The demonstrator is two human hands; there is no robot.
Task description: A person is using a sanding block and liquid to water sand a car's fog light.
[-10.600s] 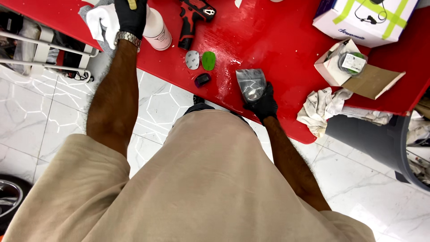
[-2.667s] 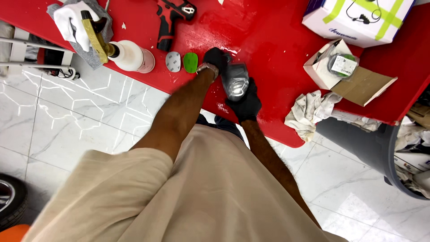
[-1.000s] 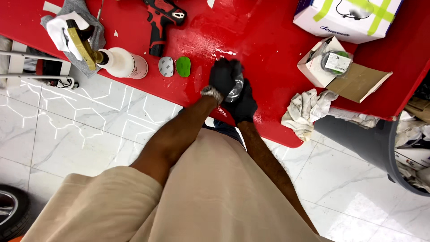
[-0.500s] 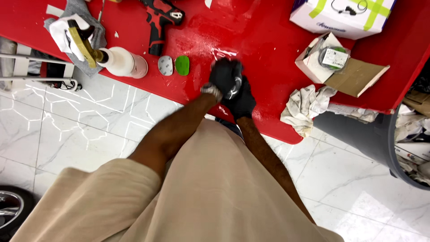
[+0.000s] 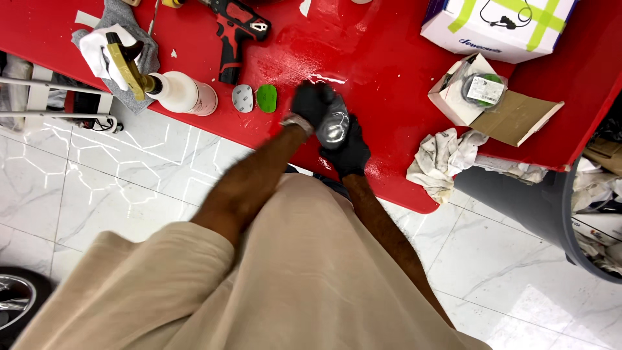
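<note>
While your gloved right hand (image 5: 350,148) grips the shiny silvery piece (image 5: 334,127) and your left hand (image 5: 312,104) closes over it (near the red surface's (image 5: 389,78) front edge), a slip could drop it to the tiled floor (image 5: 116,188).

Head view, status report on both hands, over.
Left hand and right hand, black-gloved, together on small clear plastic bag. Above red panel. Nothing between them.

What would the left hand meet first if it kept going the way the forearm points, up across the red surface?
Probably just bare, glossy red surface beyond the left hand; the white box lies well off to the side. Depth is unclear.
</note>
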